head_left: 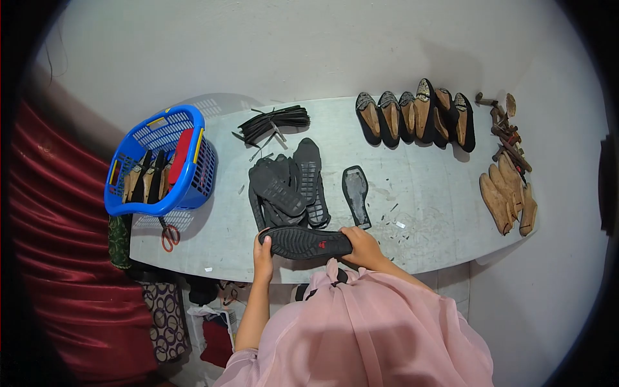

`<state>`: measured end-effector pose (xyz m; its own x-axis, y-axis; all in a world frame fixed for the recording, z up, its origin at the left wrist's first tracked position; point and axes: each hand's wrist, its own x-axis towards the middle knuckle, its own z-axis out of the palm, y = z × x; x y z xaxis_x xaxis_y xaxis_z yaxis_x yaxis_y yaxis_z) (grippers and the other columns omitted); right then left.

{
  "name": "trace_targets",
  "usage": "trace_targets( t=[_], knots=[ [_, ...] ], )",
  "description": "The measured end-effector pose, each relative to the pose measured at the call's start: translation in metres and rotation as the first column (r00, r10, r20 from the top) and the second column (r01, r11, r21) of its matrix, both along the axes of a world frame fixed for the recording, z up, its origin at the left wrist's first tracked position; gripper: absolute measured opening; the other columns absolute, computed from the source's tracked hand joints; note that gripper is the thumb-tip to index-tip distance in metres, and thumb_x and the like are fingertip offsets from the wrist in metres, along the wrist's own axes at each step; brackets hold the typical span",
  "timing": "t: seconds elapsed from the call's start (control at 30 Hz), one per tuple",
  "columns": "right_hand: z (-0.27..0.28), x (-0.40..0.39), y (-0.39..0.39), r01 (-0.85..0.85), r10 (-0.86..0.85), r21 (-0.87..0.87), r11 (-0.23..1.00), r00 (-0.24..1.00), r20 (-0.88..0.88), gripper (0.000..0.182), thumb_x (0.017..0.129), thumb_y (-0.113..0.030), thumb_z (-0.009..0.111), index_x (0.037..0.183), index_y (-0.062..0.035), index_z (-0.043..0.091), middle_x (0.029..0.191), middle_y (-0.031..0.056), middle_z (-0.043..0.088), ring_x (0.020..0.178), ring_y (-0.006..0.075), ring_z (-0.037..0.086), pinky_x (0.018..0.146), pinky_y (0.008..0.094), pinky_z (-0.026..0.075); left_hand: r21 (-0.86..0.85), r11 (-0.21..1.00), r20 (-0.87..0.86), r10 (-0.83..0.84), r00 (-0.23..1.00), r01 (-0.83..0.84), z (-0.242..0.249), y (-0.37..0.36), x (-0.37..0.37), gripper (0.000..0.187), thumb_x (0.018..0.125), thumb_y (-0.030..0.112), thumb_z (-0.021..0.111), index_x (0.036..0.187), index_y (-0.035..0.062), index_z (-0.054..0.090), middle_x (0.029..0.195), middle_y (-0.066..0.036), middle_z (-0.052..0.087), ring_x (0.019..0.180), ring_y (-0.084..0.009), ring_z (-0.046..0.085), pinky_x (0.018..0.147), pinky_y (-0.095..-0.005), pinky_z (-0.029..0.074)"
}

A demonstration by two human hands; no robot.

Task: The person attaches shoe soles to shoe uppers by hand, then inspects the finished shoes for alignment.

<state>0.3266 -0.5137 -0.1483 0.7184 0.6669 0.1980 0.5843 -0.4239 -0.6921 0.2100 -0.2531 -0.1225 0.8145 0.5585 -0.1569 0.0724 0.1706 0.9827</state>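
Both my hands grip a black shoe sole point(296, 244), held sideways over the table's near edge, its ridged underside with a small red mark facing me. My left hand point(264, 251) is closed on its left end. Around its right end, my right hand point(361, 247) is closed too. Just beyond lies a pile of dark soles point(277, 187). A single sole point(355, 193) with a paler, worn-looking face rests on the table to the right of the pile, near my right hand. Whether a shoe upper is attached to the held sole is hidden.
On the table point(232, 248), a blue basket point(161, 208) holds shoes, with red-handled scissors point(170, 237) beside it. Behind the pile lies a bundle of black strips point(276, 122). Several black flats point(389, 116) line the back; wooden lasts point(500, 197) and tools point(506, 138) lie at right.
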Motion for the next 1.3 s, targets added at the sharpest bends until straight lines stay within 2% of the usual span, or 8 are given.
trace_targets(
  t=[0.43, 0.63, 0.7, 0.83, 1.03, 1.1, 1.23, 1.3],
  knots=[
    [0.033, 0.012, -0.008, -0.104, 0.102, -0.099, 0.99, 0.994, -0.026, 0.058, 0.056, -0.008, 0.072, 0.111, -0.0098, 0.057, 0.099, 0.0101, 0.056, 0.092, 0.0322, 0.058, 0.075, 0.0396, 0.048, 0.009, 0.995, -0.245, -0.097, 0.965, 0.102, -0.028, -0.001, -0.05, 0.048, 0.095, 0.043, 0.049, 0.12, 0.0019, 0.052, 0.107, -0.005, 0.06, 0.095, -0.0145, 0.055, 0.082, -0.0312, 0.045],
    [0.027, -0.001, -0.021, -0.005, -0.002, -0.126, 0.992, 0.999, -0.051, 0.065, 0.054, -0.008, 0.073, 0.116, -0.0114, 0.054, 0.104, 0.012, 0.055, 0.096, 0.0337, 0.055, 0.082, 0.0406, 0.046, 0.09, 0.995, -0.174, -0.03, 0.984, 0.046, -0.026, -0.012, -0.035, 0.036, 0.09, 0.021, 0.058, 0.118, -0.0012, 0.051, 0.105, -0.007, 0.059, 0.098, -0.0167, 0.054, 0.089, -0.0292, 0.041],
    [0.022, -0.004, -0.019, 0.017, -0.021, -0.114, 0.993, 0.999, -0.028, 0.067, 0.054, -0.008, 0.073, 0.117, -0.012, 0.053, 0.105, 0.013, 0.054, 0.096, 0.0345, 0.055, 0.082, 0.0411, 0.046, 0.324, 0.946, -0.04, 0.042, 0.998, -0.027, -0.02, -0.016, -0.026, 0.034, 0.087, 0.013, 0.057, 0.117, 0.0006, 0.051, 0.103, -0.008, 0.06, 0.1, -0.0176, 0.054, 0.089, -0.0306, 0.041],
    [0.022, -0.008, -0.021, 0.023, -0.025, -0.115, 0.993, 1.0, -0.015, 0.068, 0.054, -0.009, 0.074, 0.118, -0.0132, 0.052, 0.107, 0.0139, 0.054, 0.098, 0.0353, 0.055, 0.084, 0.0417, 0.046, 0.832, 0.544, -0.086, -0.069, 0.994, 0.11, 0.032, -0.019, -0.009, 0.03, 0.078, 0.004, 0.057, 0.108, -0.0001, 0.058, 0.104, -0.015, 0.062, 0.1, -0.0306, 0.057, 0.09, -0.0373, 0.042],
    [0.026, -0.009, -0.022, 0.006, -0.062, -0.245, 0.97, 0.973, -0.223, 0.071, 0.056, -0.013, 0.077, 0.122, -0.0164, 0.051, 0.112, 0.0153, 0.053, 0.111, 0.0352, 0.05, 0.093, 0.0492, 0.041, 0.871, 0.298, -0.326, -0.247, 0.913, 0.392, 0.035, -0.039, 0.021, 0.03, 0.086, 0.032, 0.057, 0.098, 0.0051, 0.065, 0.093, -0.015, 0.065, 0.087, -0.0337, 0.061, 0.075, -0.042, 0.046],
    [0.042, -0.011, -0.021, -0.005, -0.045, -0.322, 0.947, 0.988, -0.15, 0.067, 0.063, -0.025, 0.076, 0.125, -0.0164, 0.05, 0.116, 0.0164, 0.053, 0.12, 0.0335, 0.045, 0.097, 0.0595, 0.033, 0.832, 0.252, -0.466, -0.169, 0.869, 0.495, 0.033, -0.041, 0.026, 0.03, 0.086, 0.034, 0.056, 0.094, 0.0068, 0.067, 0.087, -0.013, 0.066, 0.08, -0.0327, 0.063, 0.07, -0.0422, 0.047],
    [0.061, -0.001, -0.014, -0.073, 0.003, -0.399, 0.914, 0.985, -0.174, 0.063, 0.075, -0.05, 0.066, 0.125, -0.013, 0.053, 0.125, 0.0179, 0.05, 0.134, 0.0295, 0.031, 0.099, 0.0751, 0.013, 0.875, 0.277, -0.369, -0.149, 0.917, 0.397, 0.02, -0.033, 0.029, 0.032, 0.089, 0.036, 0.053, 0.085, 0.0062, 0.066, 0.076, -0.012, 0.065, 0.07, -0.0324, 0.062, 0.063, -0.043, 0.047],
    [0.059, 0.004, 0.008, 0.02, -0.055, -0.341, 0.94, 0.994, -0.093, 0.049, 0.083, -0.05, 0.055, 0.105, -0.0069, 0.063, 0.112, 0.0165, 0.058, 0.117, 0.0319, 0.049, 0.097, 0.0654, 0.028, 0.85, 0.341, -0.373, -0.152, 0.915, 0.402, 0.016, -0.029, 0.027, 0.036, 0.093, 0.034, 0.046, 0.085, 0.0055, 0.066, 0.08, -0.015, 0.065, 0.074, -0.035, 0.062, 0.065, -0.0445, 0.046]
  ],
)
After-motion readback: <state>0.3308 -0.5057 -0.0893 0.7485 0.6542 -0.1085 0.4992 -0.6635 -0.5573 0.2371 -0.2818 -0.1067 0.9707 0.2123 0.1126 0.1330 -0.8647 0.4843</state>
